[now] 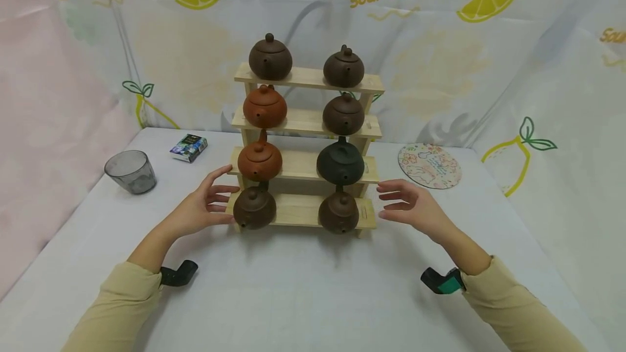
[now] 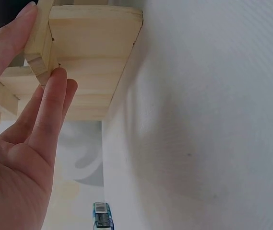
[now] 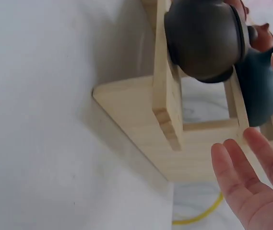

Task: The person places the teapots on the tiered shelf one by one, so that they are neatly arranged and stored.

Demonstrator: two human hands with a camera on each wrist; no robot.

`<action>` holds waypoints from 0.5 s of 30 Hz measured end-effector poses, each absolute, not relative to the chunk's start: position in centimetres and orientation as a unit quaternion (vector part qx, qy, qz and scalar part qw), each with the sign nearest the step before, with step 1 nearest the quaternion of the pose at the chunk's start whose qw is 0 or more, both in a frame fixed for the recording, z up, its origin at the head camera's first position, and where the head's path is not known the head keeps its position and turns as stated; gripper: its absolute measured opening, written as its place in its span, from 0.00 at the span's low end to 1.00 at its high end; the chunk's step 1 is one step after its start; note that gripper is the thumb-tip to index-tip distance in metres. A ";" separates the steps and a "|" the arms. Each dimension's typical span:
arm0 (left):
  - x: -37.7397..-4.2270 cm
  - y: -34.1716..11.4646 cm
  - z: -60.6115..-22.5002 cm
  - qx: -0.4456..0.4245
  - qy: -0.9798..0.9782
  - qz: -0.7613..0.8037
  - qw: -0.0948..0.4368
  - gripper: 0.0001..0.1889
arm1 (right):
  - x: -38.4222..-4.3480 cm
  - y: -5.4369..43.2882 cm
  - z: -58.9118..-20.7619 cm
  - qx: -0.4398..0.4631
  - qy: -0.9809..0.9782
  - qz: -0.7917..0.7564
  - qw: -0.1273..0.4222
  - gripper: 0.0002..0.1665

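Observation:
A stepped wooden display stand (image 1: pixel 298 211) of pale boards stands on the table, with teapots at both ends of each board. Dark brown teapots (image 1: pixel 270 58) sit on top, orange-red teapots (image 1: pixel 260 161) on the left of the middle boards, and a dark green teapot (image 1: pixel 340 163) on the right. A brown teapot (image 1: pixel 254 208) occupies the lowest board's left end. My left hand (image 1: pixel 198 208) grips the stand's left end, thumb and fingers on either side of a board (image 2: pixel 41 45). At the right end my right hand (image 1: pixel 408 205) hovers with fingers loosely spread, apart from the boards.
A grey translucent cup (image 1: pixel 132 173) stands at the left, with a small patterned box (image 1: pixel 188 148) behind it. To the right rear lies a round floral mat (image 1: pixel 429 166). White printed cloth (image 1: pixel 420 69) hangs close behind the stand.

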State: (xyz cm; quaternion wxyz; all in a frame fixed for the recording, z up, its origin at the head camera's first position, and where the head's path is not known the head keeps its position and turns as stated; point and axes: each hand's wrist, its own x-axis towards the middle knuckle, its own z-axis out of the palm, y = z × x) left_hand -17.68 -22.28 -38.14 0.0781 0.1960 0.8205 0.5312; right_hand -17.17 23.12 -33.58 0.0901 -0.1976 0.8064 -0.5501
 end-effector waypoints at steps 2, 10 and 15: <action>-17.7 -22.3 -38.2 0.195 0.819 0.534 0.078 0.55 | -17.1 23.7 -33.5 -0.191 0.810 -0.549 0.081 0.32; -17.7 -22.6 -38.2 0.192 0.822 0.531 0.072 0.55 | -16.8 25.4 -33.2 -0.190 0.809 -0.555 0.042 0.28; -17.7 -22.6 -38.1 0.190 0.825 0.528 0.073 0.55 | -16.7 26.5 -33.1 -0.185 0.807 -0.561 0.020 0.24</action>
